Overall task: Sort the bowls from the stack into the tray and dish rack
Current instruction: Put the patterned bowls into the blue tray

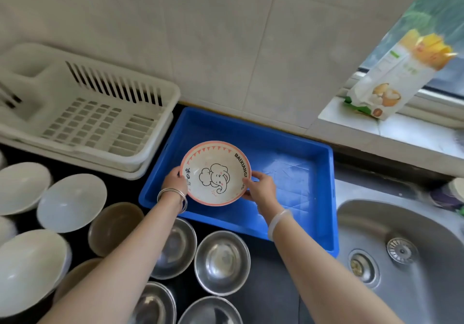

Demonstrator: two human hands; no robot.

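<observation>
Elephant-print bowl, centre frame, held level over the blue tray; left hand and right hand grip opposite rims, fingers pinching the edge. Step in hand: placement in the tray. The next move probably calls for lowering it flat, then letting go.

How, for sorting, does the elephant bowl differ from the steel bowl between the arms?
Elephant bowl: cream, pink rim, drawing; steel bowl: plain shiny metal. The left hand and right hand hold the elephant bowl over the blue tray; the steel bowl sits untouched on the counter. Both round, open side up.
</observation>
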